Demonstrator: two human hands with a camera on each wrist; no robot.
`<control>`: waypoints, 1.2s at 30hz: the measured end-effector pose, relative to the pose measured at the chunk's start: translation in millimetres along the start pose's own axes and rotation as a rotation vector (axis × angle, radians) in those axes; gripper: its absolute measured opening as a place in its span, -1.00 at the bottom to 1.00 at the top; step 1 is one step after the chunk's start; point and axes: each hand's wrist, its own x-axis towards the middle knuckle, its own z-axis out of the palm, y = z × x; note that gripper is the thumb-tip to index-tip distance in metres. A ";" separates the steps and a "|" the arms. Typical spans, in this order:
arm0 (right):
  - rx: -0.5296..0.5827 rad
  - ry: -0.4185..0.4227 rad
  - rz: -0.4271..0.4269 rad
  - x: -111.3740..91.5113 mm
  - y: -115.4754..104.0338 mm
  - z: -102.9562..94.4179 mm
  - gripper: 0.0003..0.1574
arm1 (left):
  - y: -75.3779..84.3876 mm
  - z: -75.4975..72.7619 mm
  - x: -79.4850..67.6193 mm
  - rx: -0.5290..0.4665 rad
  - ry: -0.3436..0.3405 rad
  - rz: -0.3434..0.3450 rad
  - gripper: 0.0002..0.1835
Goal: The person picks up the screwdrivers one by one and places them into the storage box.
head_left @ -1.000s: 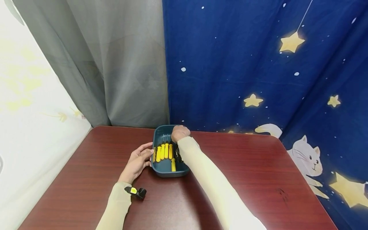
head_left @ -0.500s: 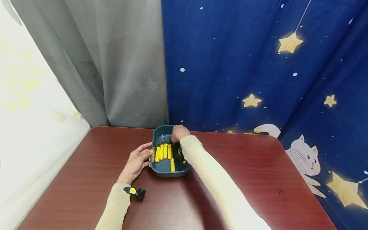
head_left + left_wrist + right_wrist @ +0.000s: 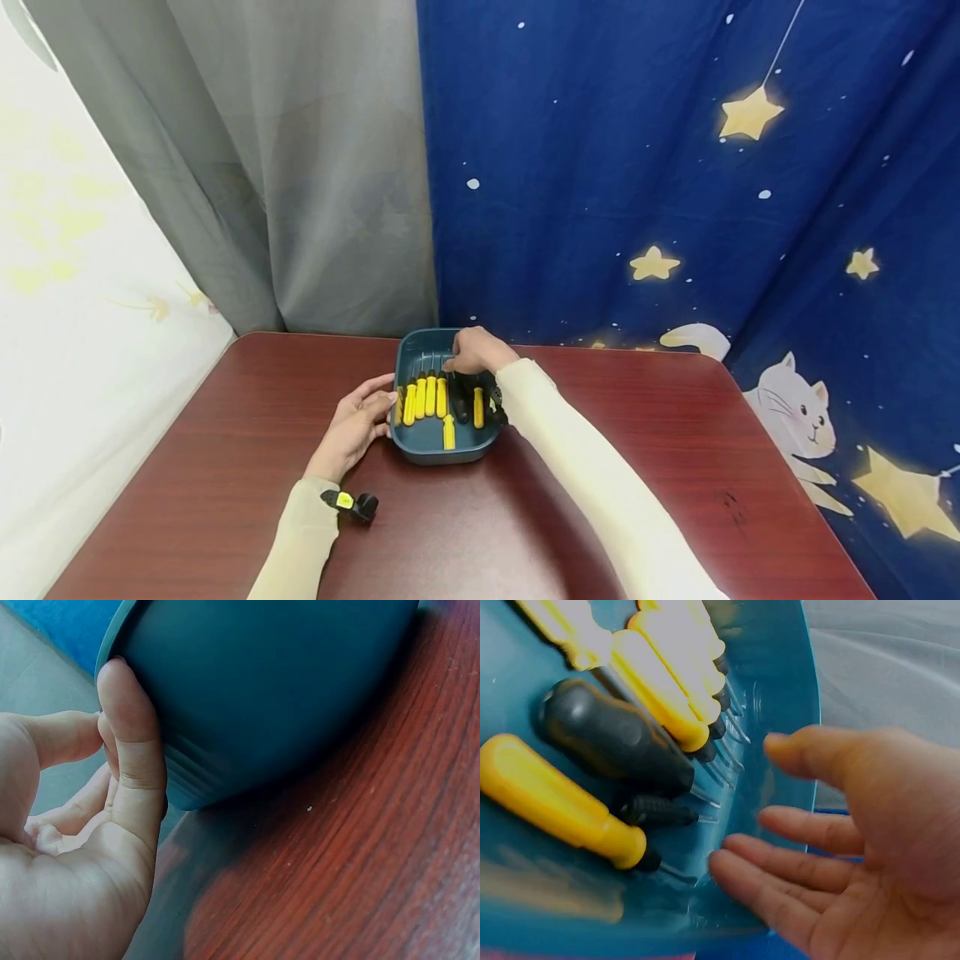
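A dark teal plastic box [image 3: 450, 457] holds several screwdrivers. My left hand [image 3: 358, 427] grips its left wall at the rim; in the left wrist view one finger [image 3: 135, 742] lies along the outer wall. My right hand [image 3: 840, 832] is over the far right part, fingers spread and holding nothing, fingertips near the shafts. Below it lie a thick black-handled screwdriver [image 3: 611, 735], a small black-handled one [image 3: 660, 811] and a yellow-handled screwdriver [image 3: 562, 799]. Side by side on the left are several yellow screwdrivers [image 3: 431, 398]. Another yellow screwdriver [image 3: 448, 433] points its handle toward me.
The box stands on a reddish-brown wooden table [image 3: 247, 450], near its far edge. A grey curtain [image 3: 345, 167] and a blue star-patterned curtain [image 3: 600, 167] hang behind. A black strap device [image 3: 352, 505] sits on my left wrist.
My right hand has shifted slightly right and its fingers have opened out. The yellow-handled screwdriver at the right and the black handle beside it have come into sight. My left hand stays put.
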 end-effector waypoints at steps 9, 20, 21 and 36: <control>0.108 0.120 -0.191 -20.2 17.5 6.2 -0.22 | -0.2 -5.2 -1.4 0.032 0.018 -0.014 -0.40; 0.068 0.297 -0.238 -41.5 47.4 5.9 -0.01 | 5.5 -15.0 -1.8 0.107 0.049 -0.022 -0.39; 0.060 0.305 -0.232 -43.1 50.2 5.6 0.00 | 6.0 -15.1 -1.3 0.120 0.051 -0.022 -0.39; 0.062 0.458 -0.174 -66.6 81.3 -3.1 0.02 | 25.9 -18.5 -0.8 0.390 0.109 0.060 -0.35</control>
